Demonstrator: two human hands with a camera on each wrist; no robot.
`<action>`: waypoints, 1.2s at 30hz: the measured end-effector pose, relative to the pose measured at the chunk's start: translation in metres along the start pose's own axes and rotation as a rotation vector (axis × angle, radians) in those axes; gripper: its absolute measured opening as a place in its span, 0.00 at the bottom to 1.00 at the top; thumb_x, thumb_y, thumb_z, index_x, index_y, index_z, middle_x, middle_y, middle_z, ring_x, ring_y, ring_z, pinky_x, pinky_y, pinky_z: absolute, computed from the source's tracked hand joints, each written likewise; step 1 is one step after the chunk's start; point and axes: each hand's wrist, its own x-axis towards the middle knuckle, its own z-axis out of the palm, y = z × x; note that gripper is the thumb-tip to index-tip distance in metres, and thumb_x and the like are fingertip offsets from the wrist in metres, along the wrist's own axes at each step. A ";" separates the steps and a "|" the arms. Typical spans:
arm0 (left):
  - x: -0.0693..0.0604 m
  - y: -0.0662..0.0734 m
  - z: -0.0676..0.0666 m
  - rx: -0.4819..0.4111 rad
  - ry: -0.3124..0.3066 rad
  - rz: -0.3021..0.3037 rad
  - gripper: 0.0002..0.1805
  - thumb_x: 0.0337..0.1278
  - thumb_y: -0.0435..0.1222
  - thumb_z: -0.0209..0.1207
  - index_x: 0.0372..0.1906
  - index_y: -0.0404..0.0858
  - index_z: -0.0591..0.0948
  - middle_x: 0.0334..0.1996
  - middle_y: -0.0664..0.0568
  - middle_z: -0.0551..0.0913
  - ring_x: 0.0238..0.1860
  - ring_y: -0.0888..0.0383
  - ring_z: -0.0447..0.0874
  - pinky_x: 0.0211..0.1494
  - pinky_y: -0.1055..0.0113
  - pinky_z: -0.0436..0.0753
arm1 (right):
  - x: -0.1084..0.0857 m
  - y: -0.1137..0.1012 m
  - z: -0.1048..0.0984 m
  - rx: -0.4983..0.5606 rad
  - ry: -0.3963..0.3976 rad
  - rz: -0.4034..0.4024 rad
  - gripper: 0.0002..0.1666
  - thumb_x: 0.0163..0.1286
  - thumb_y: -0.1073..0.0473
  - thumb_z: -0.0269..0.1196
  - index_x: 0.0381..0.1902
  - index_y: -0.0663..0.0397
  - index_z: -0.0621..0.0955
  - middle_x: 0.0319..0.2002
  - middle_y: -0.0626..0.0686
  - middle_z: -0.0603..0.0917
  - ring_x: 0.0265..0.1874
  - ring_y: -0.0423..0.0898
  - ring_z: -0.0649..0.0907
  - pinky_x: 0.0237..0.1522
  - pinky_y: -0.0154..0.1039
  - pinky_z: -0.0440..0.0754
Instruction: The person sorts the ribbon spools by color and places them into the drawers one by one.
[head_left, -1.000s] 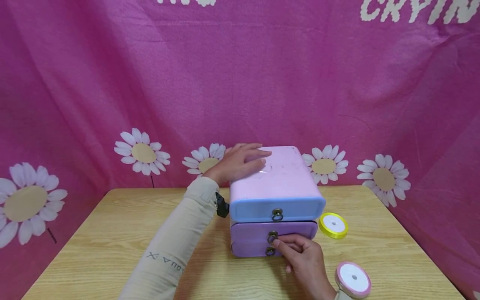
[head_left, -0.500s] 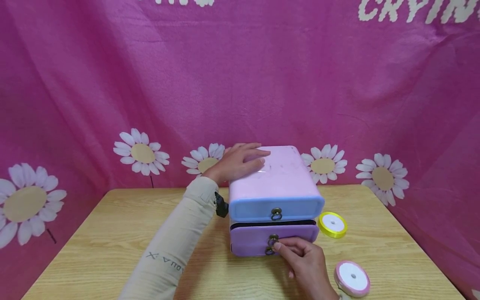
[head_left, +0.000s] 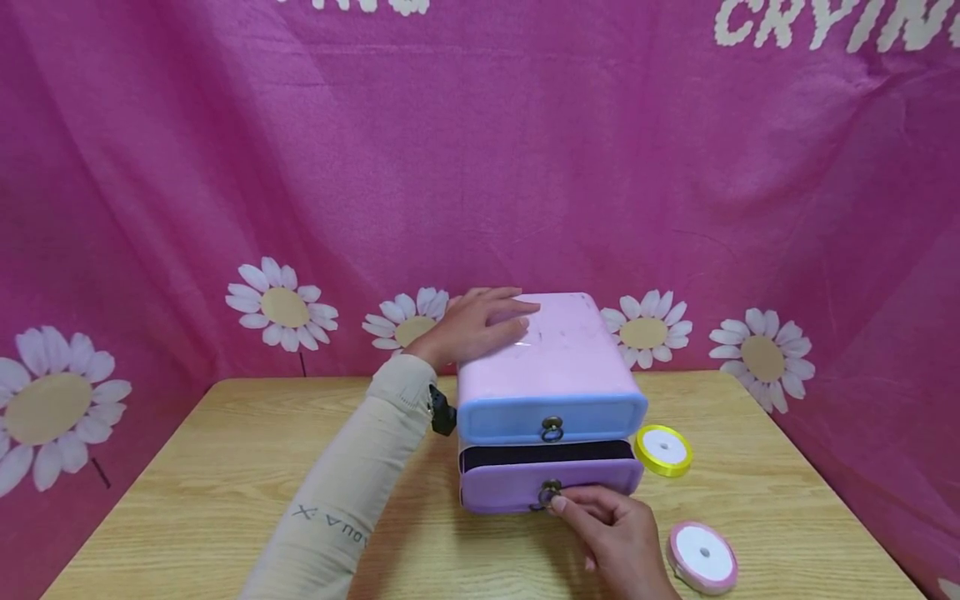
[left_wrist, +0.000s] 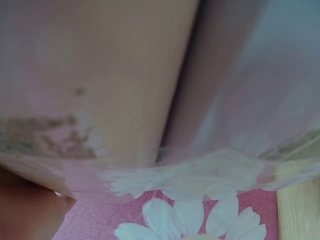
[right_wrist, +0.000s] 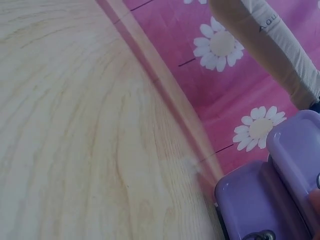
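A small drawer chest with a pink top (head_left: pixel 573 358) stands on the table. Its upper blue drawer (head_left: pixel 502 421) is closed. Below it a purple drawer (head_left: pixel 495 483) is partly out, with a dark gap above its front. My right hand (head_left: pixel 618 533) pinches this drawer's ring pull (head_left: pixel 550 493) between thumb and index finger. The lowest purple drawer (right_wrist: pixel 250 195) shows in the right wrist view, its front set back. My left hand (head_left: pixel 480 325) rests on the chest's top at the left, fingers spread. The left wrist view is close and blurred.
A yellow ribbon spool (head_left: pixel 664 451) lies right of the chest, and a pink ribbon spool (head_left: pixel 702 557) lies nearer, beside my right hand. The wooden table (head_left: pixel 247 483) extends to the left. A pink cloth (head_left: pixel 480 167) with daisies hangs behind.
The purple drawer has slid out towards me, and the dark gap above it has widened. My right hand has moved slightly nearer with the ring pull. My left hand stays on top.
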 end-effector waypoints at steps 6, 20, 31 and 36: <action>0.000 0.000 -0.001 -0.006 -0.004 0.006 0.26 0.65 0.58 0.46 0.66 0.61 0.73 0.72 0.60 0.61 0.70 0.56 0.54 0.66 0.52 0.53 | -0.007 0.000 -0.003 -0.019 0.004 0.004 0.09 0.55 0.57 0.73 0.32 0.55 0.87 0.27 0.52 0.88 0.07 0.40 0.69 0.10 0.34 0.69; 0.000 0.000 -0.001 -0.019 0.004 0.016 0.26 0.65 0.58 0.46 0.65 0.60 0.74 0.72 0.60 0.62 0.70 0.56 0.55 0.66 0.51 0.53 | -0.023 -0.001 -0.008 -0.045 0.047 0.035 0.08 0.51 0.59 0.75 0.30 0.53 0.88 0.20 0.57 0.84 0.04 0.38 0.66 0.07 0.33 0.66; 0.000 0.001 -0.001 -0.021 -0.003 0.016 0.26 0.65 0.57 0.47 0.65 0.60 0.74 0.72 0.60 0.62 0.69 0.56 0.55 0.65 0.52 0.54 | -0.036 -0.005 -0.009 -0.088 0.082 0.039 0.08 0.50 0.60 0.75 0.29 0.55 0.88 0.23 0.50 0.87 0.12 0.39 0.74 0.15 0.32 0.71; 0.000 0.000 -0.001 -0.022 -0.008 0.009 0.26 0.65 0.57 0.46 0.65 0.60 0.74 0.72 0.59 0.62 0.70 0.56 0.54 0.65 0.52 0.54 | -0.042 -0.004 -0.008 -0.087 0.117 -0.010 0.07 0.49 0.64 0.75 0.28 0.57 0.88 0.22 0.49 0.87 0.18 0.37 0.80 0.19 0.32 0.75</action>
